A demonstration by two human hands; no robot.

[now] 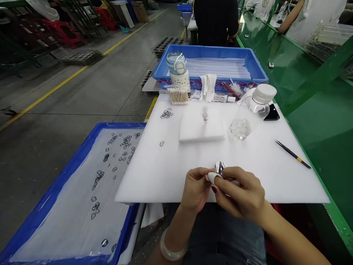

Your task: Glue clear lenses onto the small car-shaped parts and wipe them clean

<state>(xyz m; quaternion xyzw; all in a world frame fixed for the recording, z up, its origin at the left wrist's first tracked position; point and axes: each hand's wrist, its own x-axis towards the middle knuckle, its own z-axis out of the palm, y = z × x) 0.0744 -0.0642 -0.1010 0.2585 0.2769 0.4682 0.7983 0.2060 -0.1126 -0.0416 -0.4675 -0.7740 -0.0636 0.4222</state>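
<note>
Holding: your left hand (pixel 197 186) and right hand (pixel 239 193) pinch a small shiny part (pixel 220 167) over the worktop's (pixel 171 173) near edge, fingers closed around it, raised for inspection.
Tweezers (pixel 292 154): right edge, within reach.

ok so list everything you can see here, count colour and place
small shiny part: one, silver, held between both hands
foam board: one, white, worktop
foam pad: one, white, board centre
clear bottle: one, white cap, right of pad
tweezers: one, black, board right
cotton swabs: a bundle, board's far edge
water bottle: one, pale blue, behind swabs
blue trays: two, far and lower left
small rings: many, dark, board and left tray
left hand: one, bracelet on wrist
right hand: one, white fingertip cover
</note>
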